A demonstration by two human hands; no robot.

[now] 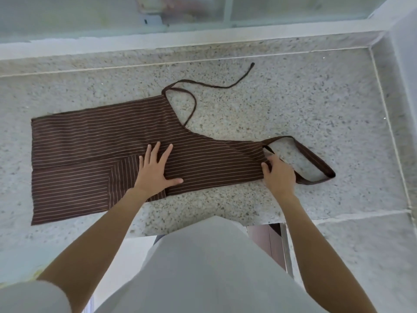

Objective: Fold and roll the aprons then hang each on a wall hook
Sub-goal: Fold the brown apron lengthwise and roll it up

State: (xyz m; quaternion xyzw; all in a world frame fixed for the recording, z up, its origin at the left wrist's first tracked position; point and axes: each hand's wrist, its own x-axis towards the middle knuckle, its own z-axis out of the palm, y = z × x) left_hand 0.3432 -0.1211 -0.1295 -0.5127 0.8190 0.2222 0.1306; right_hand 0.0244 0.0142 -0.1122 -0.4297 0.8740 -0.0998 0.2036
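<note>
Brown pinstriped cloth apron lies folded lengthwise on speckled stone table, bib at 3 o'clock. My left hand presses flat, fingers spread; right hand pinches bib edge by neck loop. I'd keep edges square, roll tight.

Apron flat on counter, lengthwise left to right.
Left hand on apron middle; right hand at its right end, beside neck loop. Tie strap trails behind, toward window.
</note>
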